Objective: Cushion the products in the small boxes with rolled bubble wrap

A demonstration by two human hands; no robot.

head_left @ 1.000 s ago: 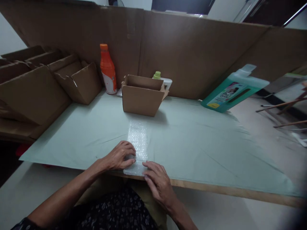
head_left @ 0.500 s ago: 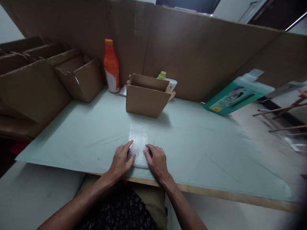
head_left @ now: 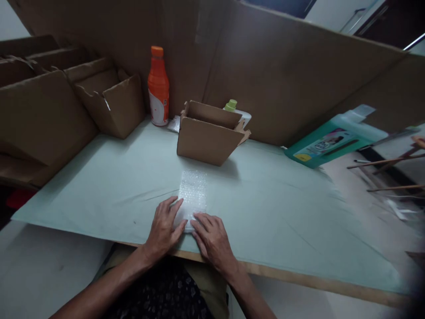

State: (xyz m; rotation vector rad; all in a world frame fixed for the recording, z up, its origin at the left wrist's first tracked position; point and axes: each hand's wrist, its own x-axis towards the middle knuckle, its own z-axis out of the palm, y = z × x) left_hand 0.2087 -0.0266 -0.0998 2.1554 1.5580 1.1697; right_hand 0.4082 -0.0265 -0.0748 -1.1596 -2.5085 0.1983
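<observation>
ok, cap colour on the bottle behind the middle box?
Yellow-green cap, seen in the head view.

Before me: one table, pale green cover, bare wooden front edge. Behind it, one tall brown cardboard partition. Around me: pale floor; white wall, upper left; dark panel, upper right, beside bright strip of light; thin wooden rods, right.
</observation>
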